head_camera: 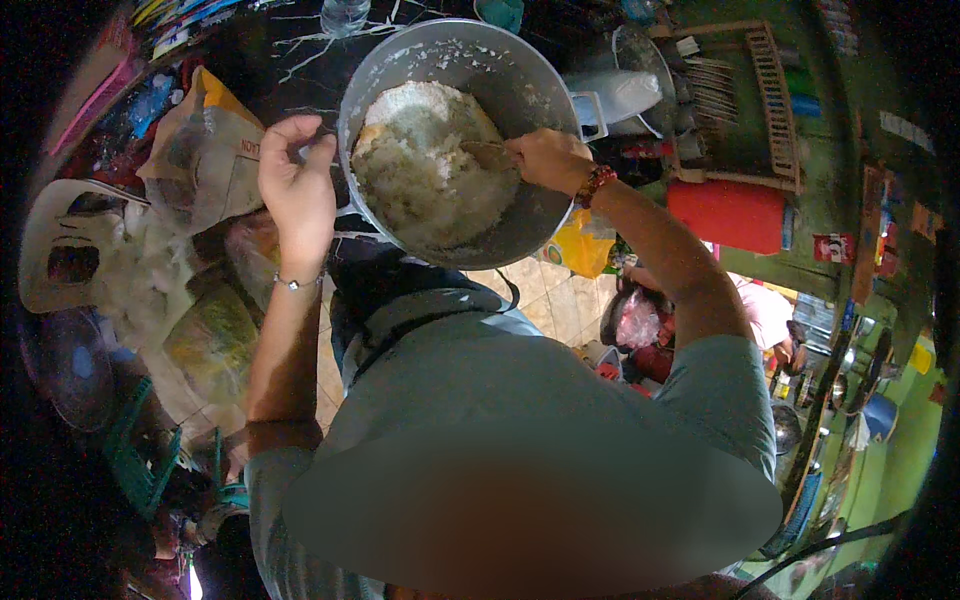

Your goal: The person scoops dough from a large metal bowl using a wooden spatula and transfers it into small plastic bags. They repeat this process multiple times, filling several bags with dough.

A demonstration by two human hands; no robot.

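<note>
A large metal pot (544, 90) stands before me on a dark surface with pale vein lines. Inside it lies a sticky, pale grainy mass (427, 199), whiter along its far side, and white bits cling to the inner wall. My right hand (553, 159) reaches over the right rim and grips the handle of a spoon-like utensil (487, 155), whose end rests in the mass. Just outside the left rim, near the pot's left handle, my left hand (298, 180) is raised with curled fingers, thumb apart, holding nothing.
A printed plastic sack (214, 161) sits left of the pot, above a pale plastic chair (45, 262) with bags. Rightward are a clear plastic bag (622, 94), a dish rack (780, 112) and a red panel (724, 217). Another person (761, 307) is at the right.
</note>
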